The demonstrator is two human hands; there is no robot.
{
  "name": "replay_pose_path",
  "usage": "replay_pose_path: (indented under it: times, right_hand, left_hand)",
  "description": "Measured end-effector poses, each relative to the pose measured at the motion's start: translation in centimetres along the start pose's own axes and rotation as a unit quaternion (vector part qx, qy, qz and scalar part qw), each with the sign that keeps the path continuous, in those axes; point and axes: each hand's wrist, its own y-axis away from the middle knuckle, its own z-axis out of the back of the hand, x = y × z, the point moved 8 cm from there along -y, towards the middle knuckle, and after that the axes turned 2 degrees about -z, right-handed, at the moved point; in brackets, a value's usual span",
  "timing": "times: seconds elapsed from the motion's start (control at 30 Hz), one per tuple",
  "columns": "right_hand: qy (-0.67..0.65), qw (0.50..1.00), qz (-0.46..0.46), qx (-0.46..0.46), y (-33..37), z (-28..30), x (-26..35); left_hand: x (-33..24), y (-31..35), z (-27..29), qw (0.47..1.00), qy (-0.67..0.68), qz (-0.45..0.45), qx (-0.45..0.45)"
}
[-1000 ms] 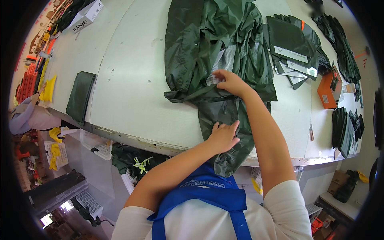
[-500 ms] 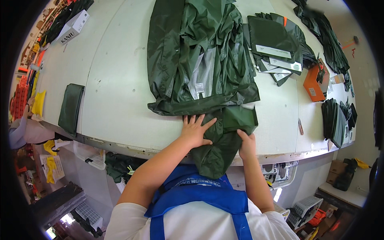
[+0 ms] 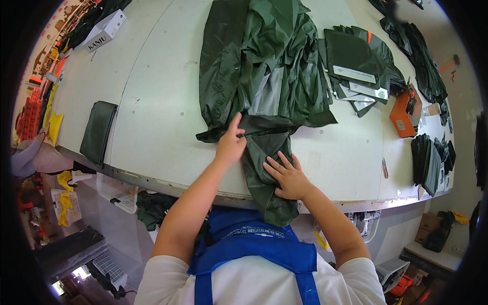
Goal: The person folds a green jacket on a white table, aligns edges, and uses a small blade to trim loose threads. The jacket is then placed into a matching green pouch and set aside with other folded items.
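Note:
A dark green, shiny garment like a rain jacket (image 3: pixel 221 56) lies spread and wrinkled on the white table, with pale mesh lining (image 3: pixel 271 91) showing inside. From under its hem a narrow folded panel (image 3: pixel 266 157) of like green fabric runs toward me, its end hanging over the table's front edge. My right hand (image 3: pixel 288 175) lies flat on this panel, fingers spread. At the panel's left edge, just by the hem, is my left hand (image 3: pixel 231 145), its index finger stretched out and the others partly hidden; no held thing shows in it.
Flat green packets with white labels (image 3: pixel 356 73) are stacked at the right. Beyond them stands an orange box (image 3: pixel 404 114) beside folded green pieces (image 3: pixel 427 162). A folded green bundle (image 3: pixel 99 129) lies at the left; a white box (image 3: pixel 105 30) stands farther back.
The panel's right side has been folded inward, making it narrower. My right hand has moved left onto it and lies flat; my left hand has shifted up and left to the hem.

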Motion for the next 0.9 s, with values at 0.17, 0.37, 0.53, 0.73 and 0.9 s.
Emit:
replay_pose_path:
  times: [0.17, 0.37, 0.53, 0.73, 0.9]
  right_hand:
    - [-0.028, 0.998, -0.062, 0.005, 0.3, -1.1, -0.3]
    - [0.043, 0.998, -0.048, -0.006, 6.4, 1.5, -3.0]
    - [-0.054, 0.994, 0.088, -0.026, 6.2, -0.4, -2.0]
    - [-0.204, 0.949, -0.223, -0.094, 0.1, -0.2, -8.2]
    - [-0.167, 0.942, -0.283, -0.068, -0.5, -1.2, -8.2]
  left_hand:
    - [-7.0, 5.6, -5.0, 0.893, -0.251, -0.372, 0.044]
    - [-1.3, 7.7, -9.0, 0.846, -0.373, -0.274, 0.265]
    - [-1.0, 8.0, -9.3, 0.836, -0.393, -0.296, 0.243]
    - [1.7, 4.0, -6.5, 0.935, 0.271, 0.016, 0.23]
    - [-6.7, 7.0, -1.3, 0.951, -0.155, -0.26, -0.059]
